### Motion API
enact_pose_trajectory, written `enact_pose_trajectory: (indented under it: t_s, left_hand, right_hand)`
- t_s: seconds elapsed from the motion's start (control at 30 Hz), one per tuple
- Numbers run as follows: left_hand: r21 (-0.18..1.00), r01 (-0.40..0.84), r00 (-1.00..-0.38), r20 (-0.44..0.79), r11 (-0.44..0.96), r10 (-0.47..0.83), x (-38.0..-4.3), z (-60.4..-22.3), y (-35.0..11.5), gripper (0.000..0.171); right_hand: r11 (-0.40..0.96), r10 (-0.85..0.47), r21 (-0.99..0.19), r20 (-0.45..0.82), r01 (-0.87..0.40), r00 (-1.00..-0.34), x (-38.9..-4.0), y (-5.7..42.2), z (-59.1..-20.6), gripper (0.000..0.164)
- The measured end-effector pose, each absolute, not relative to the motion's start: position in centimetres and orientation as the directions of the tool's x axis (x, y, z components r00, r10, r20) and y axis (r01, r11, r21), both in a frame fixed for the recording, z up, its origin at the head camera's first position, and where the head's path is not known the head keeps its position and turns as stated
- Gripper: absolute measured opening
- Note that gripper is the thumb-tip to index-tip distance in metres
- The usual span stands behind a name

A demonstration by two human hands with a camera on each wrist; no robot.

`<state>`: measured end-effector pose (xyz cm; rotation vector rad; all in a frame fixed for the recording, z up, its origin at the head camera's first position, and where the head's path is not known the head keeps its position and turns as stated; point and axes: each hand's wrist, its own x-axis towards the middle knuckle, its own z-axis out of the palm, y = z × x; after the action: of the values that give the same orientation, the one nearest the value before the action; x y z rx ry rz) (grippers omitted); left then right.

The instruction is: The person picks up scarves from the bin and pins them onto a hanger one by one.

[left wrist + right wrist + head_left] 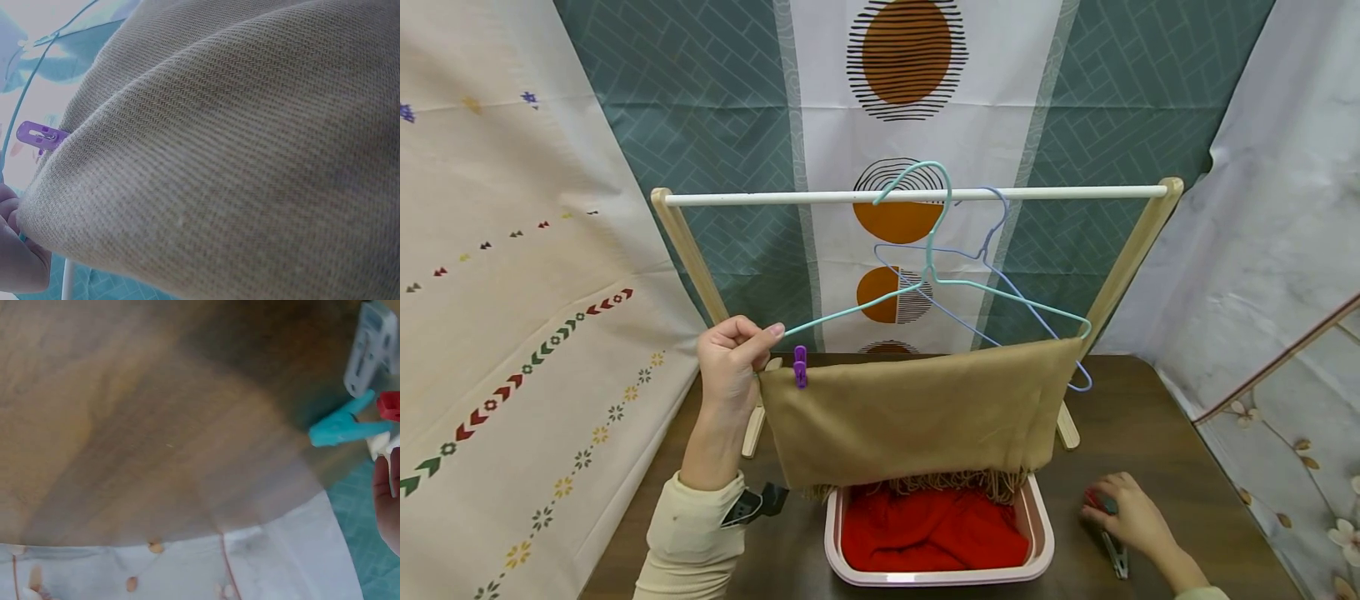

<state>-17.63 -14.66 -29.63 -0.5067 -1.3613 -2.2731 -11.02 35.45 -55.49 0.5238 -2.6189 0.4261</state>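
Observation:
My left hand [730,358] pinches the left end of a teal hanger [1000,292], whose hook is over the white rod. A tan fringed shawl [917,417] hangs folded from the hanger; it fills most of the left wrist view. Near its left top corner a purple clothespin [801,367] is clipped on. At the table's right, my right hand [1131,512] is among clothespins, its fingers around a red clothespin [390,405]; whether they grip it is unclear. Beside it lie a teal clothespin [347,428] and a grey clothespin [369,353].
A drying rack with a white rod [760,199] and wooden legs stands on the dark table [1120,417]. A blue hanger [1000,218] hangs from the rod behind the teal one. Below the shawl sits a pink basin [940,577] holding red cloth [932,533].

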Motion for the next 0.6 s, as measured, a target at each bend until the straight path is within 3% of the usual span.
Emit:
enact_pose_trajectory:
  t_s: [0.3,0.6]
  left_hand:
    - [0.729,0.545,-0.835,0.519,-0.414,-0.185,-17.6,-29.7,-14.7,0.037]
    - [0.731,0.545,-0.835,0.519,-0.411,-0.184,-17.6,-29.7,-14.7,0.036]
  right_hand:
    - [0.853,-0.271,-0.233,0.567,-0.466,-0.778,-11.8,33.9,-51.7,0.035]
    - [0.773,-0.203,-0.359,0.641,-0.523,-0.74,-12.9,31.8,-46.6,0.038]
